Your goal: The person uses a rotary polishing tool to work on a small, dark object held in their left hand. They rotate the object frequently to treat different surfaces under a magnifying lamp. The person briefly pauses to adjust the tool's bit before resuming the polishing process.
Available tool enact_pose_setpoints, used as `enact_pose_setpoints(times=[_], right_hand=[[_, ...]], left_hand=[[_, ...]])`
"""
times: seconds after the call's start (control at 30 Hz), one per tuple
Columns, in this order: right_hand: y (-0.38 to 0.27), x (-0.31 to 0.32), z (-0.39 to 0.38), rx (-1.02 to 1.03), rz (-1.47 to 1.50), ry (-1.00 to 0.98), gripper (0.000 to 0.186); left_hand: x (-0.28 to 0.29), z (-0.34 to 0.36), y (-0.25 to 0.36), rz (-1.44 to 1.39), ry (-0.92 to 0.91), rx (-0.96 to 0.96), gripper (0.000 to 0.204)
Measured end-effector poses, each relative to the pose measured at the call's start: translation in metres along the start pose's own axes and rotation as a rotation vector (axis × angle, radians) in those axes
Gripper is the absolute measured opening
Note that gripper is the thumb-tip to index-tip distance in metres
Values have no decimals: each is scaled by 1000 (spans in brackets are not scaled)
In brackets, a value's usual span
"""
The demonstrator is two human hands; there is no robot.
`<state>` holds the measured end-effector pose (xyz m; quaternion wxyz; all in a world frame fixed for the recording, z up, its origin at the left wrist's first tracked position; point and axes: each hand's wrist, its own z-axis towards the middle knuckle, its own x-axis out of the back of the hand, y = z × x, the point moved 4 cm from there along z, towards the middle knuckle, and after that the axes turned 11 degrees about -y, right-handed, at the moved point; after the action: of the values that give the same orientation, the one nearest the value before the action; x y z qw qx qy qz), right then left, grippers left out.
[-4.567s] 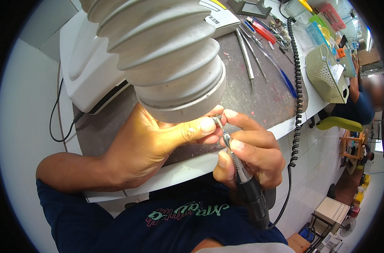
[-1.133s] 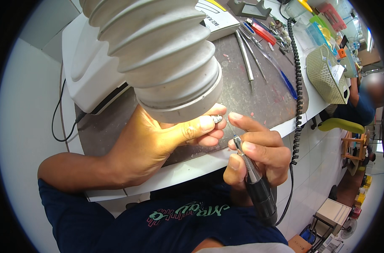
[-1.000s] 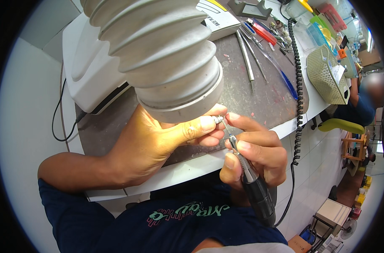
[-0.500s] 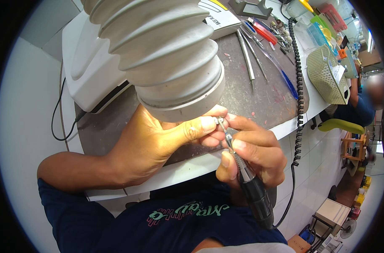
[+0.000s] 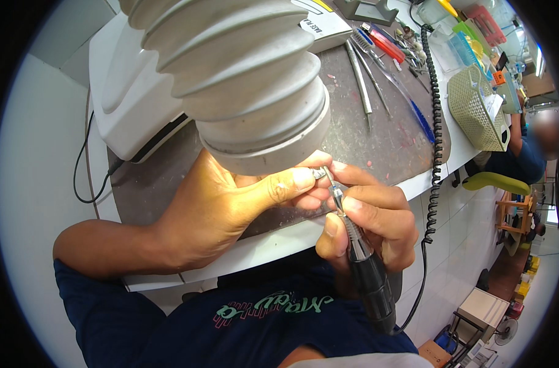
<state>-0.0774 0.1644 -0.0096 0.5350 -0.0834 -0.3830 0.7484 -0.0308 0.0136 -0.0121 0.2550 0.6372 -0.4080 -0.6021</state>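
Note:
My left hand [image 5: 245,195] pinches a small silvery metal piece [image 5: 318,174] between thumb and fingertips, just below the rim of a ribbed white hose [image 5: 255,92]. Its exact shape is too small to make out. In my right hand [image 5: 380,221] is a black and silver rotary handpiece [image 5: 371,279], gripped like a pen, with its back end pointing down toward my body. The handpiece's thin tip reaches up to the metal piece, beside or touching it. Fingers of both hands meet around the piece, and the hose mouth hides part of my left hand.
A white machine [image 5: 135,92] stands at the left on the brown work mat [image 5: 347,144]. Slim metal tools [image 5: 360,80], a blue-ended toothbrush [image 5: 417,116] and a white box [image 5: 325,30] lie farther back. A coiled black cord [image 5: 437,153] hangs over the right edge, near a woven basket [image 5: 475,110]. Another person [image 5: 531,144] sits beyond.
The handpiece tip has shifted slightly up and to the right against the metal piece, which looks a little turned. Both grips stay the same.

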Motion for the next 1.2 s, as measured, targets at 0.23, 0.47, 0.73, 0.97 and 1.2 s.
enact_pose_setpoints(times=[0.23,0.47,0.73,0.97,1.2], right_hand=[[1,0,-2,6,4,-3,24],[1,-1,-1,24,19,-19,23],[0,-1,-2,23,14,-24,23],[2,-2,-3,35,25,-14,23],[3,-3,-4,39,38,12,22]], left_hand=[[-2,-1,-1,-31,27,-13,26],[-2,-1,0,-62,40,3,26],[0,-2,0,-28,14,7,27],[-1,0,2,-29,10,13,28],[-1,0,3,5,15,38,28]])
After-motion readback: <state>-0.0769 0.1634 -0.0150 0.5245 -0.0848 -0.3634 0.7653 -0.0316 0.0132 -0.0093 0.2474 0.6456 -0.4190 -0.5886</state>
